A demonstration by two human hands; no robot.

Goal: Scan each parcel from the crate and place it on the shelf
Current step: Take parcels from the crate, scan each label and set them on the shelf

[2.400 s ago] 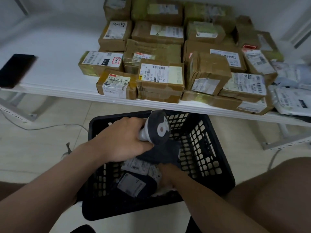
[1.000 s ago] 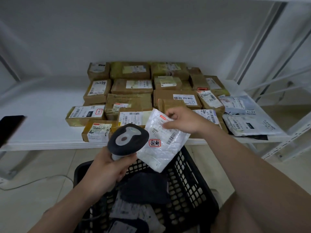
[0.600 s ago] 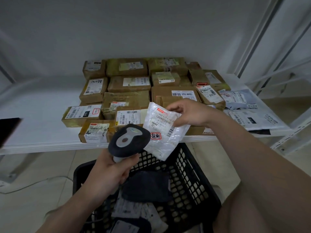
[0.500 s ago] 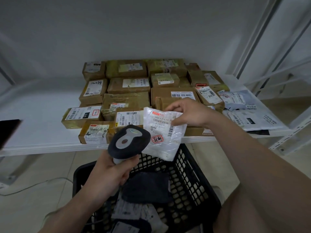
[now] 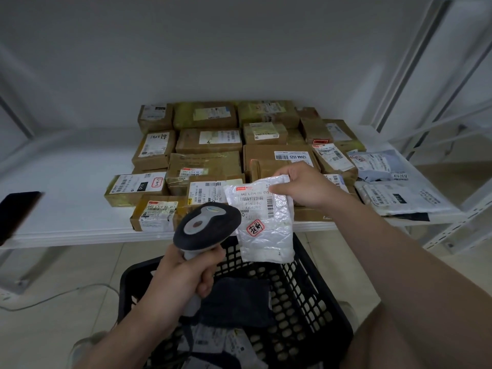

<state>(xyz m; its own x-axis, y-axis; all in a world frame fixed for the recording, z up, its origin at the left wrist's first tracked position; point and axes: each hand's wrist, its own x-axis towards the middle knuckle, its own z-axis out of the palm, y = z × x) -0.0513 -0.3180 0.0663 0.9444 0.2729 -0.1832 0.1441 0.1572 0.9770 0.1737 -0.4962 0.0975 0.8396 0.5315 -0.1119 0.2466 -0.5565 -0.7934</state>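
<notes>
My right hand (image 5: pixel 303 186) pinches the top corner of a white bubble-mailer parcel (image 5: pixel 266 222) with a barcode label and a red stamp. It hangs above the black plastic crate (image 5: pixel 316 296). My left hand (image 5: pixel 183 280) grips the handle of a dark barcode scanner (image 5: pixel 206 226), whose head sits just left of the parcel, overlapping its lower left edge. More bagged parcels (image 5: pixel 239 302) lie inside the crate. The white shelf (image 5: pixel 69 198) stretches behind, loaded with parcels.
Several brown cardboard boxes (image 5: pixel 210 161) fill the middle of the shelf. Grey and white poly mailers (image 5: pixel 396 193) lie at its right end. A black phone (image 5: pixel 16 214) lies on the shelf's left edge. White rack uprights (image 5: pixel 415 62) stand to the right. A cable (image 5: pixel 53 296) runs over the floor.
My right hand lifted the white parcel out of the crate, then turned it upright beside the scanner. The left hand with the scanner rose from the crate to shelf-edge height.
</notes>
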